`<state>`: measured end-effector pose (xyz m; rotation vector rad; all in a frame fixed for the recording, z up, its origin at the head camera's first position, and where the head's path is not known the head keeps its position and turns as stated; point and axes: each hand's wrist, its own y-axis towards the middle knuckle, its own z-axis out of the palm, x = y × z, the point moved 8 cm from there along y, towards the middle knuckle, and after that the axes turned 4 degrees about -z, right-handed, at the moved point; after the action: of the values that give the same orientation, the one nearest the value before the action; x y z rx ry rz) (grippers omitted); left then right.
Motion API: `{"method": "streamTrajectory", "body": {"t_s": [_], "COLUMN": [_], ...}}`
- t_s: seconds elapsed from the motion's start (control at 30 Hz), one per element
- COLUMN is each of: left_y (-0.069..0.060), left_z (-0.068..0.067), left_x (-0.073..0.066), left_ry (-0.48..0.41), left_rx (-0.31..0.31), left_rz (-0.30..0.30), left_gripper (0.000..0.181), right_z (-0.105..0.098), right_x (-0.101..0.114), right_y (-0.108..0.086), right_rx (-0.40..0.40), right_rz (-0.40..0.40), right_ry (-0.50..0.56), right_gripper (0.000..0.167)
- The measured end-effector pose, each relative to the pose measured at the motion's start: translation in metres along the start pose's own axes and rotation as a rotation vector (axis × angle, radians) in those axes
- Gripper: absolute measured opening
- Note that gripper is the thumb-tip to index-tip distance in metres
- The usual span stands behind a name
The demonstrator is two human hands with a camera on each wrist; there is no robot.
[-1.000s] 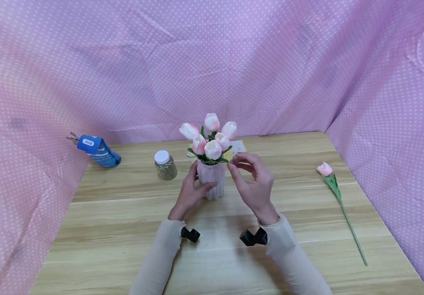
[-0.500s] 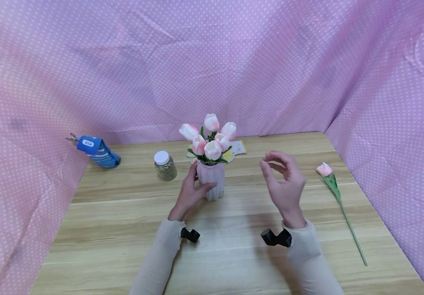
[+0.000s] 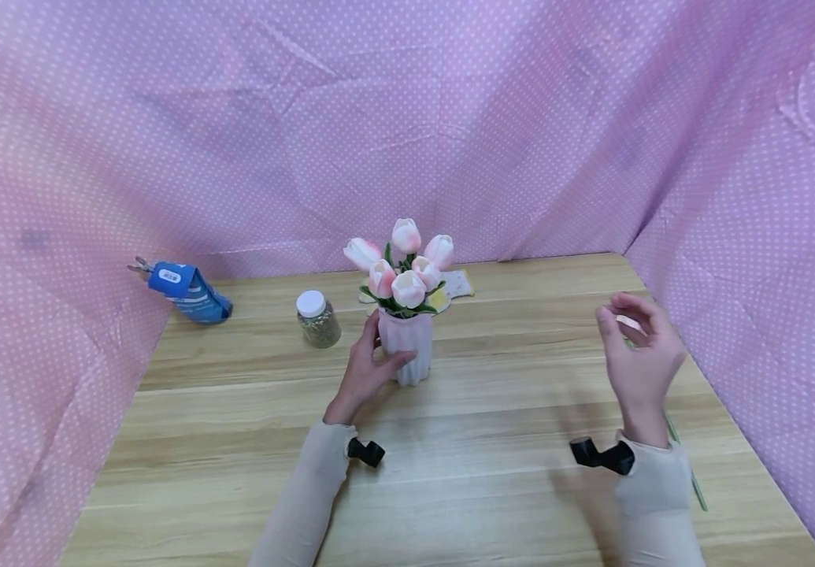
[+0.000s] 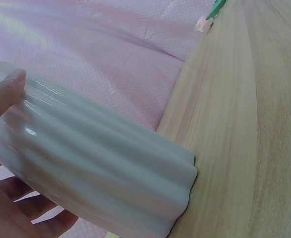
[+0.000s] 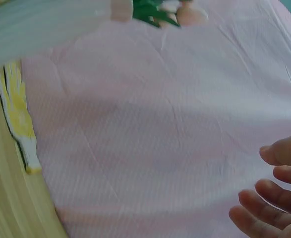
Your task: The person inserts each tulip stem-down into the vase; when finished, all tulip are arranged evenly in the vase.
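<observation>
A white fluted vase (image 3: 409, 346) stands upright on the table, several pink and white tulips (image 3: 407, 290) rising from it. My left hand (image 3: 366, 370) grips the vase from its left side. In the left wrist view, the thumb lies across the glossy vase (image 4: 95, 148) and the fingers curl behind it. Over the right part of the table my right hand (image 3: 641, 354) is raised, its fingers loosely bent and holding nothing. Behind it lies a loose tulip, mostly hidden; a bit of its stem (image 3: 696, 490) shows past the forearm.
Left of the vase stands a white-capped jar (image 3: 319, 319) of dried bits. A blue packet (image 3: 190, 291) with metal tips poking out is at the far left. Behind the vase lies a yellow and white glove (image 5: 20, 111). Pink dotted cloth (image 3: 407, 118) encloses the table.
My right hand has moved right, away from the flowers, to over the loose tulip. The left hand and vase have stayed in place.
</observation>
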<state>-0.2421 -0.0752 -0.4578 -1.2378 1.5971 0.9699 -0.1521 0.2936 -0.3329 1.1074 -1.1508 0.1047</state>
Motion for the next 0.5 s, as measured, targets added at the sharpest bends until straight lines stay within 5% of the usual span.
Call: {"method": "streamTrajectory", "body": {"t_s": [0.5], "left_y": [0.0], "left_z": [0.0], "left_x": [0.001], "left_ry": [0.01], "left_rx": [0.006], "left_rz": [-0.013], "left_gripper": [0.087], "right_z": [-0.087], "right_x": [-0.08], "right_y": [0.007], "right_rx": [-0.065], "right_rz": [0.246], "right_ry": [-0.272], "right_gripper": [0.027]}}
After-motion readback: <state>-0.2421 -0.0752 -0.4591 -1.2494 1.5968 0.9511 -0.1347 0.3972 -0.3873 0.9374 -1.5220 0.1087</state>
